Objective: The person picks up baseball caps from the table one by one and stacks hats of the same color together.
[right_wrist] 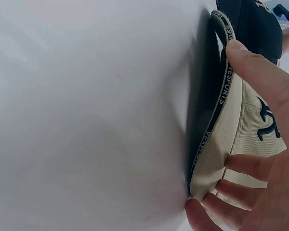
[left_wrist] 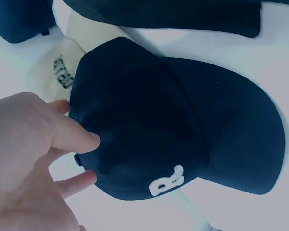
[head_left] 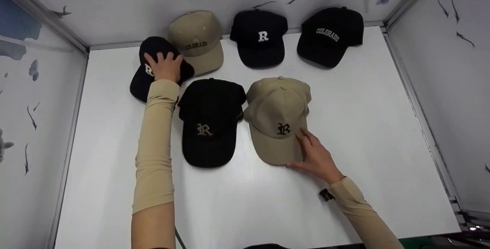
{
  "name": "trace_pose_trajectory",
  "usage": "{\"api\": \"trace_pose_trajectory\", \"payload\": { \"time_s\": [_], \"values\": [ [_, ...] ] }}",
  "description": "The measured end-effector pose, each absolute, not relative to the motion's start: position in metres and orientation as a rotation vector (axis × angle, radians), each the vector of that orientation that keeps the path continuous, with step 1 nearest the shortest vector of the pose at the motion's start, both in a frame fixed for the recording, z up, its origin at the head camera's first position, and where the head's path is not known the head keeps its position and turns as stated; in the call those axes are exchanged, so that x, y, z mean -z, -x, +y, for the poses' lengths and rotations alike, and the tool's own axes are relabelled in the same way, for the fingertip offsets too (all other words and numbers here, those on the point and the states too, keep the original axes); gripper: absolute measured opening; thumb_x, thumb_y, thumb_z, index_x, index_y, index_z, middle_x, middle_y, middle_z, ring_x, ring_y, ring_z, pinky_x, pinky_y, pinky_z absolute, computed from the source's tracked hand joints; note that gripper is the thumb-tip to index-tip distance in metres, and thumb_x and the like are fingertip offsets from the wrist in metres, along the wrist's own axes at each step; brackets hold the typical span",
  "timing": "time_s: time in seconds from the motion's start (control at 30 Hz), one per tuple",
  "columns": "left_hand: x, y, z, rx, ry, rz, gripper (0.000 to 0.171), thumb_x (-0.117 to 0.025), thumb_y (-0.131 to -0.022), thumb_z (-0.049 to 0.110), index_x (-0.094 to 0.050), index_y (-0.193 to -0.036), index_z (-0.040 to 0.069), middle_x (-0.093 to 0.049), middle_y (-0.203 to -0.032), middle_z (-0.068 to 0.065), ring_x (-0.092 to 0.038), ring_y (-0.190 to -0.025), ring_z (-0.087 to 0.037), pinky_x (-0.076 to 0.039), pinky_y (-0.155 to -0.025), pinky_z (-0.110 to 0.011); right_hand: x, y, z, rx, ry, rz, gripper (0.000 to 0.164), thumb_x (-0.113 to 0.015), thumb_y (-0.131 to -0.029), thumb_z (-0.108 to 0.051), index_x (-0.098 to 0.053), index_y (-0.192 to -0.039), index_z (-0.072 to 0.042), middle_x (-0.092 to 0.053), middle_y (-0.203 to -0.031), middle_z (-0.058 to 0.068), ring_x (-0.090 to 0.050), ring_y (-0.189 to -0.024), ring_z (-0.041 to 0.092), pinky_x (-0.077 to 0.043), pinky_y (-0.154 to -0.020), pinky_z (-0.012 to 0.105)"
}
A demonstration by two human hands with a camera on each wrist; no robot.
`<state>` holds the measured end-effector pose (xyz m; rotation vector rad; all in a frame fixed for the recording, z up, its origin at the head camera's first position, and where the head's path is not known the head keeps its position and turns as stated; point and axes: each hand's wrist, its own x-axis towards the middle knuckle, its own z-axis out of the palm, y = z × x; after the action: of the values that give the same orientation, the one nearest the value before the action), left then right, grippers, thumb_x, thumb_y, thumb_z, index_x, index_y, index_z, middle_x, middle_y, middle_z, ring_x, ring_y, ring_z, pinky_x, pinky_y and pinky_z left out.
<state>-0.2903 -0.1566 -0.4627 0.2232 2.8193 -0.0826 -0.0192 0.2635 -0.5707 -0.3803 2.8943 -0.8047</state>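
My left hand rests with spread fingers on the crown of a navy cap with a white R. That cap tilts at the left, against a tan COLORADO cap. In the left wrist view, several fingertips touch the crown's back. My right hand holds the bill of a tan cap with a dark R, thumb at its front edge and fingers along its side. A second tan cap shows beneath it. Left of these lies a black cap with a pale R.
Along the back wall stand a dark cap with a white R and a black COLORADO cap. The white table is walled at the back and sides by panels with fish prints.
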Motion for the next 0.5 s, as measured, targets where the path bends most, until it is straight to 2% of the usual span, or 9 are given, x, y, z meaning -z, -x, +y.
{"api": "trace_pose_trajectory", "payload": {
  "time_s": [0.17,0.3,0.43,0.5],
  "values": [
    [0.464,0.283,-0.166,0.149,-0.171,2.874,0.055,-0.044,-0.099,-0.003,-0.037,-0.149,0.017,-0.028,-0.145,-0.028,-0.02,-0.134,-0.047,-0.001,-0.106,-0.068,0.571,0.018,0.263,0.805,0.374,2.886,0.102,-0.083,-0.07,-0.049,-0.035,-0.146,0.0,-0.029,-0.151,0.021,-0.036,-0.133,0.038,-0.039,-0.1,0.052],
    [0.467,0.28,-0.171,0.245,-0.163,2.901,0.047,-0.039,-0.101,-0.001,-0.047,-0.143,0.019,-0.027,-0.143,-0.026,-0.02,-0.134,-0.045,-0.002,-0.107,-0.067,0.572,0.018,0.264,0.812,0.373,2.869,0.104,-0.083,-0.071,-0.05,-0.033,-0.147,-0.001,-0.028,-0.152,0.021,-0.035,-0.134,0.039,-0.039,-0.1,0.053],
    [0.472,0.282,-0.175,0.313,-0.275,2.915,0.039,-0.039,-0.101,0.0,-0.058,-0.132,0.014,-0.029,-0.144,-0.019,-0.017,-0.137,-0.042,0.001,-0.107,-0.065,0.574,0.018,0.265,0.836,0.364,2.866,0.104,-0.083,-0.07,-0.049,-0.032,-0.148,-0.002,-0.028,-0.152,0.021,-0.034,-0.134,0.038,-0.039,-0.099,0.053],
    [0.473,0.284,-0.176,0.337,-0.325,2.914,0.034,-0.04,-0.1,0.0,-0.063,-0.123,0.01,-0.035,-0.143,-0.015,-0.017,-0.138,-0.041,0.002,-0.108,-0.064,0.574,0.018,0.265,0.845,0.358,2.863,0.105,-0.083,-0.07,-0.049,-0.032,-0.148,-0.002,-0.027,-0.152,0.021,-0.034,-0.134,0.038,-0.038,-0.1,0.053]
  ]
}}
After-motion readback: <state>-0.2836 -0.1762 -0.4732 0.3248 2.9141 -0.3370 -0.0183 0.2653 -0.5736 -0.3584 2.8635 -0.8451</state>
